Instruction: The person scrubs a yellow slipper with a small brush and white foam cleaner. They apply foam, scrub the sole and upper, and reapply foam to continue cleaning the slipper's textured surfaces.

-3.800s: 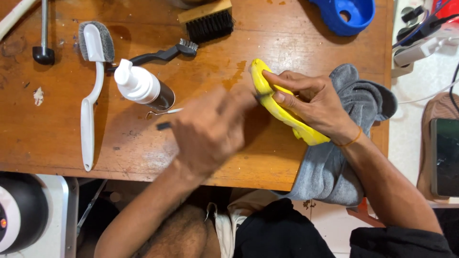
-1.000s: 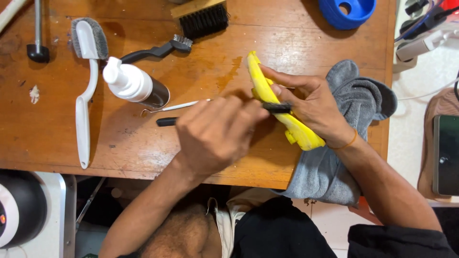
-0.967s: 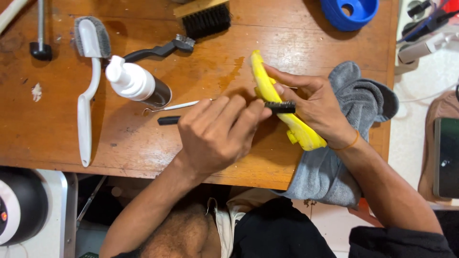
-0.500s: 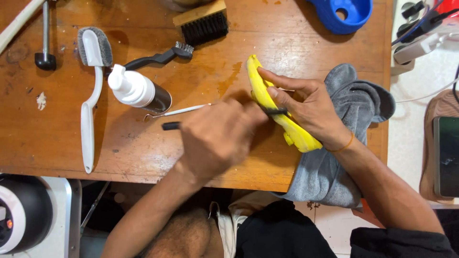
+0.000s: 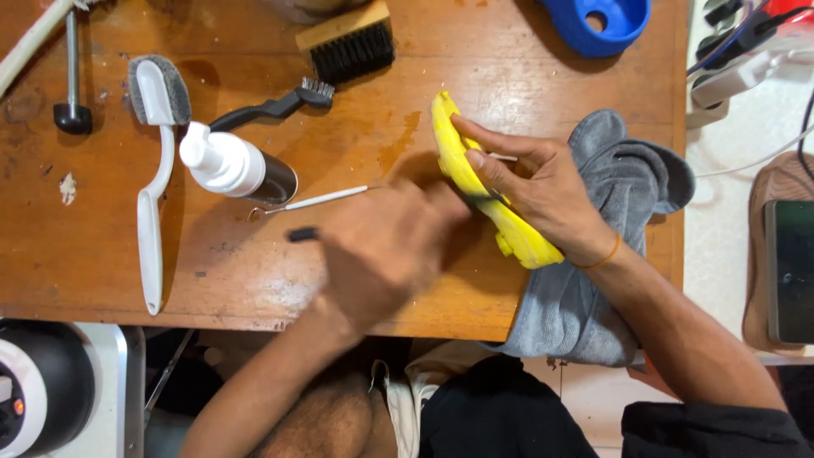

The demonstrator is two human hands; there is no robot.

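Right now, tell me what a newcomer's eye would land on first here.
The bright yellow shoe at mid-table stands out, pinned on its side by the right hand over a grey cloth that hangs off the table's front edge. The blurred left hand grips a thin dark brush against it. To the left stand a white-capped bottle and a long white brush.

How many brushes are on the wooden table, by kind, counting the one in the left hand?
Long white brush: 1
Wooden block brush: 1
Small black brush lying on the table: 1
Black-handled brush in the left hand, against the yellow shoe: 1
Total: 4
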